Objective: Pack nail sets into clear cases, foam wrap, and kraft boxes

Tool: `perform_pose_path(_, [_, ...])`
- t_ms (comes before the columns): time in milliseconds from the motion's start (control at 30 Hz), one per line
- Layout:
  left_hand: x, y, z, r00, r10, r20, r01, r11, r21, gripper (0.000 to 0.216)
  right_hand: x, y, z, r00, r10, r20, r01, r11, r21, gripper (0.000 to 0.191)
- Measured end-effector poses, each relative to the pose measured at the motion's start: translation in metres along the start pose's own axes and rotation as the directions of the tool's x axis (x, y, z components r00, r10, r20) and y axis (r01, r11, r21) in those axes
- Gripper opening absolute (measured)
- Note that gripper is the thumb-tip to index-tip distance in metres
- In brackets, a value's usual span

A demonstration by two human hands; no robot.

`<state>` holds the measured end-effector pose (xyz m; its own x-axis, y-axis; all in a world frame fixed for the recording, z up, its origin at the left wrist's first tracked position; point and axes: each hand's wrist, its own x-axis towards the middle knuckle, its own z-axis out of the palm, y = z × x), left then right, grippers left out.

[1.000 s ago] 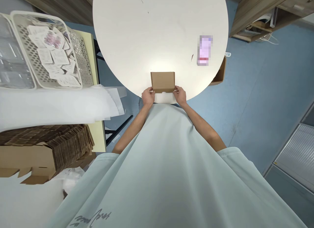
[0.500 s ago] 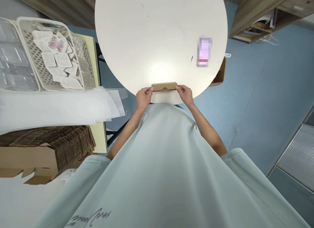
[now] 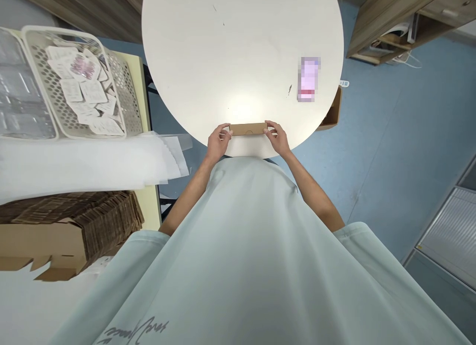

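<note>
A small brown cardboard box (image 3: 248, 129), long and narrow, is at the near edge of the round white table (image 3: 208, 62). Its lid lies flat, and a half-round thumb notch shows on the side toward me. My left hand (image 3: 218, 141) grips the left end between thumb and fingers. At the opposite end, my right hand (image 3: 277, 137) pinches the box in the same way. What is inside the box is hidden.
A blurred-out pink rectangular object (image 3: 308, 79) lies on the table's right. To the left, a side table (image 3: 150, 206) bears a white basket (image 3: 131, 94) of small packets, white sheets (image 3: 92, 161) and a stack of folded cardboard (image 3: 111, 218). An open brown box (image 3: 334, 112) stands beyond the table's right edge.
The box has tipped so that its top faces me more flatly, and its front side shows less. The fingers of both hands have shifted up over its ends.
</note>
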<state>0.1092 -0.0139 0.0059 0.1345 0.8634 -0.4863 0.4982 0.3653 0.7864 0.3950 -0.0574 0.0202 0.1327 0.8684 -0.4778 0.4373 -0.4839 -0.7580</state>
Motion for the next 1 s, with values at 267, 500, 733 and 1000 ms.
perform_pose_path(267, [0.006,-0.005,0.004,1.0,0.015,-0.015,-0.015,1.0,-0.015,0.038,0.004,0.016,0.005,0.997,-0.067,-0.037,0.068,0.997,0.03,0.078])
perform_pose_path(500, [0.008,-0.009,0.012,0.997,0.024,-0.077,-0.031,0.996,-0.078,0.058,0.013,0.032,0.003,0.995,-0.094,0.026,0.092,0.993,0.07,0.085])
perform_pose_path(733, [0.01,-0.002,0.005,0.999,0.0,-0.041,-0.004,0.995,-0.098,0.055,0.01,0.032,0.003,0.997,-0.067,0.024,0.064,0.99,0.128,0.088])
perform_pose_path(1000, [0.018,0.015,-0.002,0.988,-0.155,0.018,0.155,0.954,-0.255,0.053,0.016,0.031,0.005,0.991,0.028,0.129,-0.071,0.938,0.34,0.087])
